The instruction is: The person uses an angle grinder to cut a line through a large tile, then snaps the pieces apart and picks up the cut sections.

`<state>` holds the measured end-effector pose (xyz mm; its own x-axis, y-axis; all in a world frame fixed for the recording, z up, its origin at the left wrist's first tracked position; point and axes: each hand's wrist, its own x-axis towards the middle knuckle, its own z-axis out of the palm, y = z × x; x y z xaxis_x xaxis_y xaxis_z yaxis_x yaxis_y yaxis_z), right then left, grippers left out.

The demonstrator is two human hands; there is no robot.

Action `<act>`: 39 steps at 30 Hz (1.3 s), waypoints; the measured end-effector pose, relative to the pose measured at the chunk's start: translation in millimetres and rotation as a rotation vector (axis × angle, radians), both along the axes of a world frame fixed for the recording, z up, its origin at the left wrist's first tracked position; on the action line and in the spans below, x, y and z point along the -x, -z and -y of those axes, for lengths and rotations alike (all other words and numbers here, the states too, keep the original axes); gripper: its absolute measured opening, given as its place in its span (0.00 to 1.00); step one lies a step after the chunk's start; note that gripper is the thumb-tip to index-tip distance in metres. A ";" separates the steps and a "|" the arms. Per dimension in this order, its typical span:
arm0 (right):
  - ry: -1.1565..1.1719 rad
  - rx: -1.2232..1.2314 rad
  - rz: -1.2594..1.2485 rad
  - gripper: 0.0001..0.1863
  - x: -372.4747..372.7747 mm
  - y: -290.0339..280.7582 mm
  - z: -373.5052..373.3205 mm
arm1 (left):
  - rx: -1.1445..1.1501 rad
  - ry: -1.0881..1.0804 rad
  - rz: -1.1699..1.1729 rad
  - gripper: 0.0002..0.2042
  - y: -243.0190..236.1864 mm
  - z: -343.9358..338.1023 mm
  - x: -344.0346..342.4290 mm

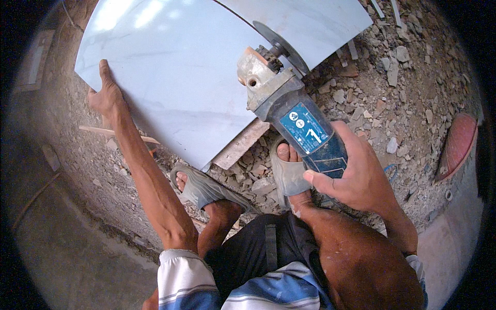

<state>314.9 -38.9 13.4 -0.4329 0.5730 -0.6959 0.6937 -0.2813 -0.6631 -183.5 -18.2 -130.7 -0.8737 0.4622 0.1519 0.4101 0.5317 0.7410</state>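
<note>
A large pale, glossy tile (170, 67) lies in front of me, with a dark line running from the top of the view to the grinder's disc. My left hand (107, 95) grips its left edge, thumb on top and the other fingers mostly hidden beneath. My right hand (356, 173) is wrapped round the body of a blue angle grinder (299, 124). The grinder's dark round disc (281, 47) stands on edge along the line, beside another stretch of pale tile (315, 28). Whether the disc is spinning, I cannot tell.
Broken rubble (361, 98) covers the ground around my sandalled feet (292, 173). A pinkish block (242, 144) lies under the tile's near edge. Thin tile strips (395, 13) lie at the far right, and a red curved object (457, 147) rests near the right rim.
</note>
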 end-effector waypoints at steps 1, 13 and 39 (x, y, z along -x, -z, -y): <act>0.005 0.015 0.005 0.34 -0.4 -0.3 -0.1 | -0.011 -0.003 0.004 0.38 0.4 -1.1 -2.9; 0.038 -0.096 -0.016 0.32 -3.6 5.5 8.5 | -0.027 -0.008 0.004 0.36 -2.7 -1.6 -10.1; 0.062 -0.029 -0.039 0.35 0.0 2.1 4.2 | 0.009 0.035 0.099 0.41 5.8 4.7 5.5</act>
